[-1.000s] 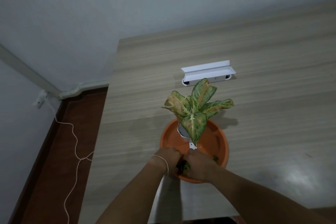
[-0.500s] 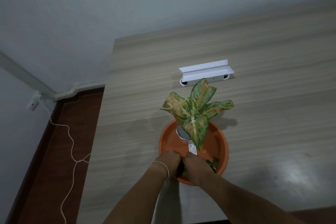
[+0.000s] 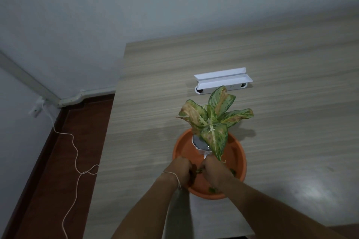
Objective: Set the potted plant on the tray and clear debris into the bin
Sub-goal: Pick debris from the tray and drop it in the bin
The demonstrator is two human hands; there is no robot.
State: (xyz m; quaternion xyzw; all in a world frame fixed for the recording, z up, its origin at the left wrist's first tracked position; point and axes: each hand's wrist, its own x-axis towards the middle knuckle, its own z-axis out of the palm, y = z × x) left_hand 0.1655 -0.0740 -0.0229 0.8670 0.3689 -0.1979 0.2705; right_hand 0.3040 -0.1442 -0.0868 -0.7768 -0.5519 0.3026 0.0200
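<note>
A potted plant (image 3: pixel 211 122) with green, yellow and brown mottled leaves stands in a small white pot (image 3: pixel 199 142) on a round orange tray (image 3: pixel 238 153) on the wooden table. My left hand (image 3: pixel 182 170) and my right hand (image 3: pixel 213 172) are close together over the tray's near part, fingers curled around green and brown leaf debris (image 3: pixel 196 171). More small green scraps (image 3: pixel 212 190) lie on the tray by its near rim. No bin is in view.
A white shelf-like bracket (image 3: pixel 223 81) lies on the table (image 3: pixel 291 103) behind the plant. The table's left edge drops to a red-brown floor (image 3: pixel 64 151) with a white cord (image 3: pixel 75 161) trailing from a wall fitting. A pale wall stands behind.
Both hands stayed at the tray's near part, working the leaf scraps between them. The view shifted slightly; the plant and tray did not move.
</note>
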